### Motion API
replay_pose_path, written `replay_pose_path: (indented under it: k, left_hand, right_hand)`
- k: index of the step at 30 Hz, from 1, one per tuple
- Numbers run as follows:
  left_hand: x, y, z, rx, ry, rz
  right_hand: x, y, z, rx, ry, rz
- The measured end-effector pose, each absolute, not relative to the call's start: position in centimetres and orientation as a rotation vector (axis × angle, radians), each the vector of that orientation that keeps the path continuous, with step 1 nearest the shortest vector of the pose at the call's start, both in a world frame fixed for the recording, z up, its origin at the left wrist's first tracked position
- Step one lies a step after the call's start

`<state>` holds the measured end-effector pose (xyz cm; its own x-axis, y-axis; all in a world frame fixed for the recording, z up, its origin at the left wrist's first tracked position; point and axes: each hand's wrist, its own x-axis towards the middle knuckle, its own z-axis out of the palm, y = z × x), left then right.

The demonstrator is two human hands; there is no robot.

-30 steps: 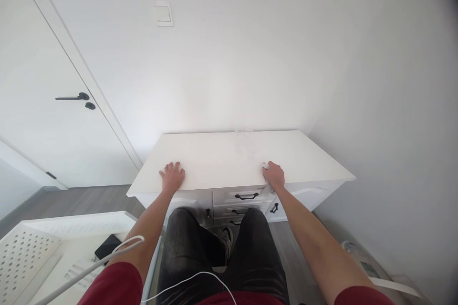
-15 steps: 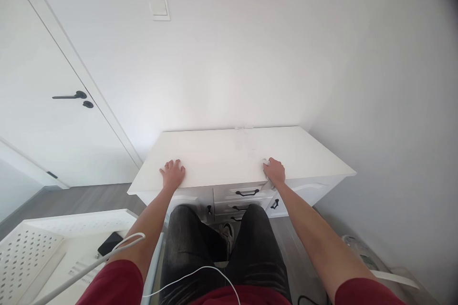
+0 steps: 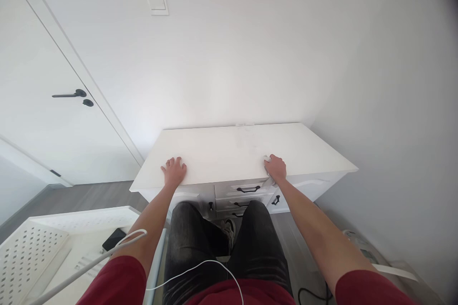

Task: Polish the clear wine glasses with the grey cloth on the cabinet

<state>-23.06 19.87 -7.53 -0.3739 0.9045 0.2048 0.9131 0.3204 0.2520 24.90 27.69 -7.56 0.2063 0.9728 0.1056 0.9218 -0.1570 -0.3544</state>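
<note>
In front of me stands a white cabinet (image 3: 214,152) with a flat top. My left hand (image 3: 174,171) rests on the left part of that top near the front edge, fingers spread, holding nothing. My right hand (image 3: 275,168) is closed on a pale cloth (image 3: 267,158) at the right of centre. Part of the cloth shows past the fingertips, and some hangs over the front edge below the hand; the rest is hidden under the palm. Faint smudges mark the top towards the back. Below the edge, drawers with black handles (image 3: 248,189) face my knees.
A white door with a black handle (image 3: 79,93) is at the left, and a light switch (image 3: 157,1) on the wall. A white perforated basket (image 3: 28,252) with a black object (image 3: 113,239) sits lower left. A white cable (image 3: 205,262) crosses my lap. A dark cable (image 3: 315,295) lies lower right.
The view has shifted slightly, so the cabinet sits a little higher and further right. Both hands keep nearly the same places on the cabinet top.
</note>
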Motion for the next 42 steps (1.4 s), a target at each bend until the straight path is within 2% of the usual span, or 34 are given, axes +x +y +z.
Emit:
replay_pose_path:
  k: [42]
  left_hand:
    - [-22.96,19.96,-7.50,-1.723,-2.526,-0.500]
  right_hand:
    - [25.12,27.96,-7.99,-2.141,-1.790,0.175]
